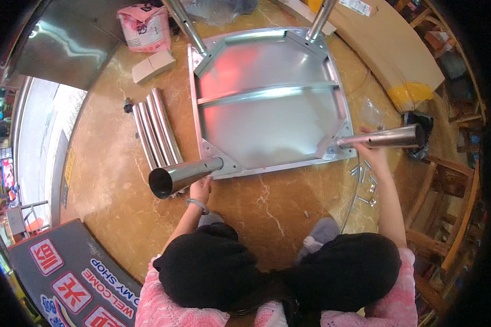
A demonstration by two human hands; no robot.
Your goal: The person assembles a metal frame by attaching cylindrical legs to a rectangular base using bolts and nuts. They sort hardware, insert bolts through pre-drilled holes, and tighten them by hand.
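An upturned metal table frame [267, 128] lies on the floor in front of me, with round steel legs standing up at its corners. My right hand [372, 155] is wrapped round the near right table leg [395, 136], close to the corner. At the near left corner, my left hand [200, 189] is against the underside of the near left table leg [183, 177] and the frame's edge. The leg and frame hide most of its fingers. Two far legs, the far left leg [185, 24] and far right leg [321, 20], rise from the back corners.
Several loose steel tubes [157, 128] lie left of the frame, near a small cardboard box [153, 66] and a pink bag [143, 28]. Bolts [367, 188] are scattered at my right. A large carton [393, 46] and wooden chairs [439, 201] line the right side; a grey mat [65, 240] lies lower left.
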